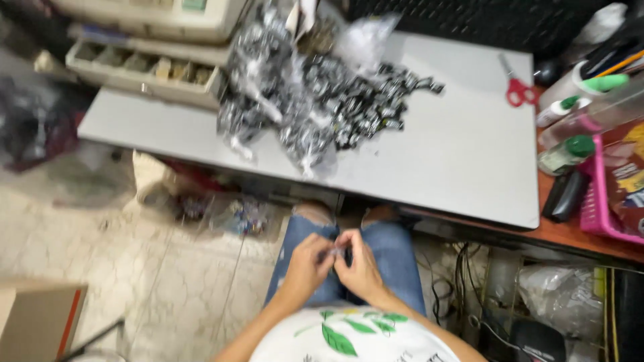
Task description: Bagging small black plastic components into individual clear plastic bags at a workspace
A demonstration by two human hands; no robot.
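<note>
Below the grey table (pixel 463 167), over the lap, left hand (pixel 307 263) and right hand (pixel 361 267) pinch one small clear packet (pixel 337 251); likely light, limp, slippery, best gripped at edges.

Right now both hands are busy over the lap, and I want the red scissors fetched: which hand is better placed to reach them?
Probably the right hand. The red scissors lie at the far right of the grey board, on that hand's side. The left hand would have to cross over. Both hands pinch a small clear item, so one must let go.
</note>
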